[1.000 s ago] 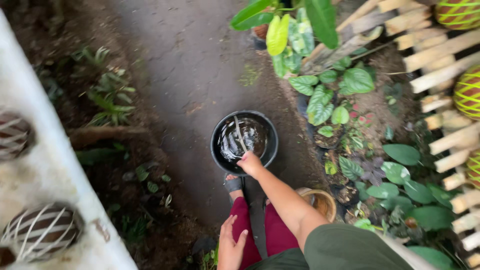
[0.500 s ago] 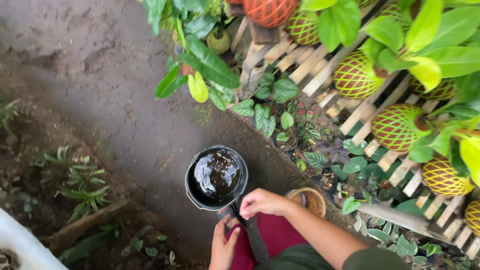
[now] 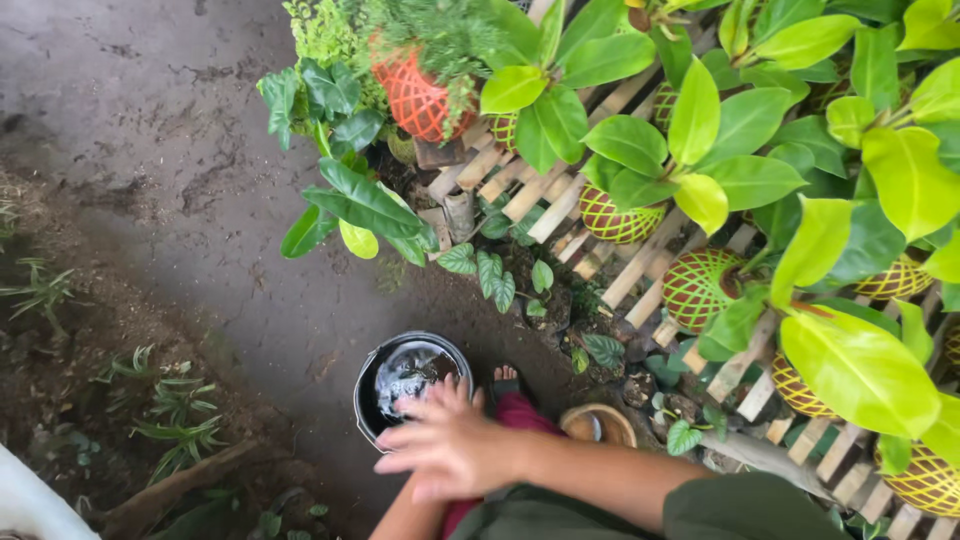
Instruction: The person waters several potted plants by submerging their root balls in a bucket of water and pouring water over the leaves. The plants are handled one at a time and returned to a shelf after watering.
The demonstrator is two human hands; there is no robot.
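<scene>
Right hand (image 3: 450, 450) over near rim of black bucket (image 3: 372, 372) – fingers spread, blurred, holding nothing. Bucket at 6 o'clock in view, on dirt path, water inside to about half. Left hand mostly out of view at bottom edge; finger state cannot tell.

Best approach, as judged: dip low and slow, keep wrist inside rim so water stays in.

Around: foot (image 3: 506, 376) at bucket's 3 o'clock, touching or just beside; small tan bowl (image 3: 598, 424) further out at 3. Wooden slat rack (image 3: 560, 200) with netted pots at 1–3 o'clock – leaves crowd that side.

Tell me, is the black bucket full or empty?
Not empty: the bucket stands upright with water, its surface reflecting light. How deep, cannot tell.
</scene>
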